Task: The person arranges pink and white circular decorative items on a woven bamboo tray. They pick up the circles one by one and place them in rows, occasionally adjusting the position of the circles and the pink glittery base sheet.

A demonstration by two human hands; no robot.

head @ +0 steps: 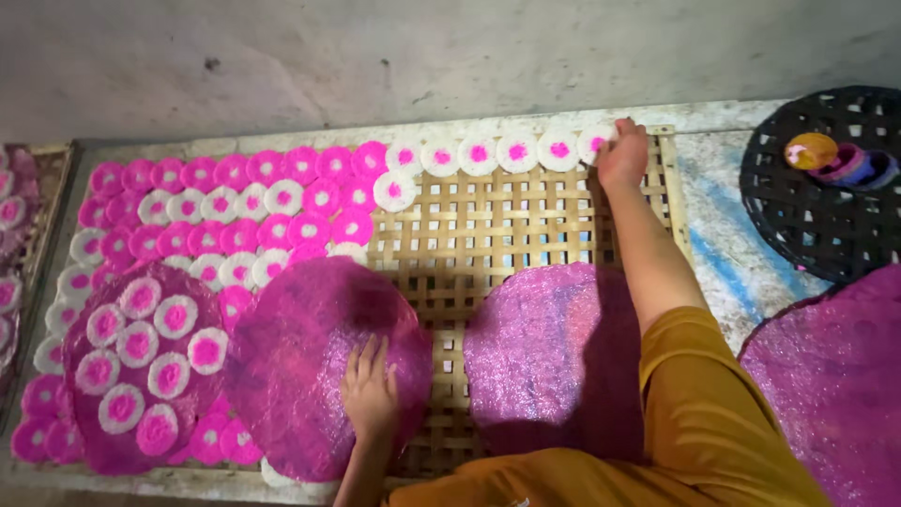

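Note:
A woven bamboo tray (488,235) lies in front of me, its left half covered with several small round discs, pink ones (324,164) and white ones with pink centres (479,153). My right hand (624,155) reaches to the tray's far right corner and pinches a white disc (595,143) at the end of the top row. My left hand (369,390) rests flat, fingers spread, on a large pink round mat (310,347). Another pink mat (554,352) lies beside it, and a third mat at the left (89,432) carries several discs.
A black perforated round tray (807,216) at the far right holds small round lids (812,150). A further large pink mat (835,376) lies at the right edge. A second tray with discs (14,235) shows at the left. A grey wall runs behind.

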